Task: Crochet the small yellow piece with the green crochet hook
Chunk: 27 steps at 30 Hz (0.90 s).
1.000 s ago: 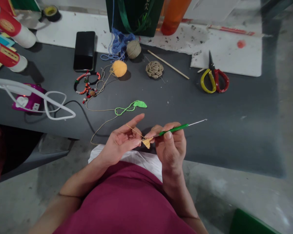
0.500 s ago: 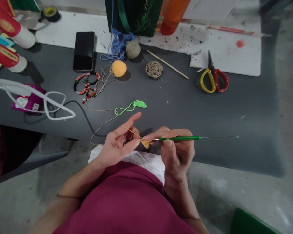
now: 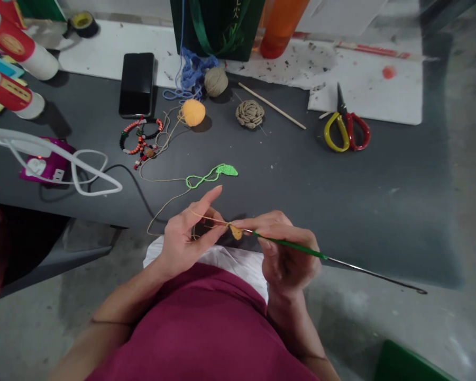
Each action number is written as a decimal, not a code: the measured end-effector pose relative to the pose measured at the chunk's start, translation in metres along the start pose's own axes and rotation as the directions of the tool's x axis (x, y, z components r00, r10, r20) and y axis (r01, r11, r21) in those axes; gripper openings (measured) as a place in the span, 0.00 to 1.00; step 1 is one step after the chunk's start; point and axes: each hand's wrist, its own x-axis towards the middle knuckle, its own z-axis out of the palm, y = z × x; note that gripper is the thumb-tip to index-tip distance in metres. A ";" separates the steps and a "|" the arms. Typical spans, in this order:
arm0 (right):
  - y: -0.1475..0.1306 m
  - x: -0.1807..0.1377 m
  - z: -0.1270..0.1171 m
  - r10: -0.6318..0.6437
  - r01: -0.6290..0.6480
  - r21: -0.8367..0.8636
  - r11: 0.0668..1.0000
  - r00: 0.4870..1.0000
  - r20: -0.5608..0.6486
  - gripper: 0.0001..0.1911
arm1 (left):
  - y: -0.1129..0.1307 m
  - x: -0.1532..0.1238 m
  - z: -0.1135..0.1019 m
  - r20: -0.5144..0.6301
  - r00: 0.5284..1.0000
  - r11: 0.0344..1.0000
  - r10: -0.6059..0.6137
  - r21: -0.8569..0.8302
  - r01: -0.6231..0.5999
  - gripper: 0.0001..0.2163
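My left hand (image 3: 190,230) pinches the edge of a small yellow crochet piece (image 3: 236,232), its index finger raised with yarn stretched over it. A green-handled crochet hook (image 3: 297,246) lies in the closed fingers of my right hand (image 3: 289,254). The hook's near tip meets the yellow piece, while its long metal end slants down to the right. Beyond my hands, a green crocheted leaf shape (image 3: 227,170) with a loose tail rests on the table. A yellow yarn ball (image 3: 193,112) sits farther back, thin yarn trailing from near it.
Red-and-yellow scissors (image 3: 347,127) lie at right. A wooden stick (image 3: 272,106), a brown crocheted rosette (image 3: 249,114), a brown yarn ball (image 3: 216,82) and a phone (image 3: 137,84) are farther back. Beaded bracelets (image 3: 140,137) and a purple power adapter (image 3: 47,164) with white cable are at left.
My right hand has turned, so the hook has swung from nearly level to slanting, its far end lower and farther right. My left hand has shifted slightly left, its raised index finger moving with it.
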 end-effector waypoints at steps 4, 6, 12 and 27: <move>-0.001 0.002 0.000 -0.008 0.008 0.000 1.000 1.000 -0.009 0.11 | 0.001 -0.001 0.002 -0.014 1.000 1.000 -0.018 0.011 0.018 0.28; 0.000 0.002 0.001 -0.015 0.015 -0.009 1.000 1.000 -0.016 0.10 | 0.002 -0.001 0.003 -0.035 0.998 0.998 -0.054 -0.031 0.053 0.27; 0.004 0.001 0.005 -0.036 0.034 -0.029 0.999 0.996 -0.079 0.06 | 0.003 0.004 0.006 0.006 0.969 0.928 -0.246 -0.288 0.238 0.25; 0.003 0.000 0.012 -0.048 0.040 -0.082 0.996 0.994 -0.099 0.07 | 0.000 0.009 0.009 0.136 0.898 0.734 -0.419 -0.531 0.423 0.27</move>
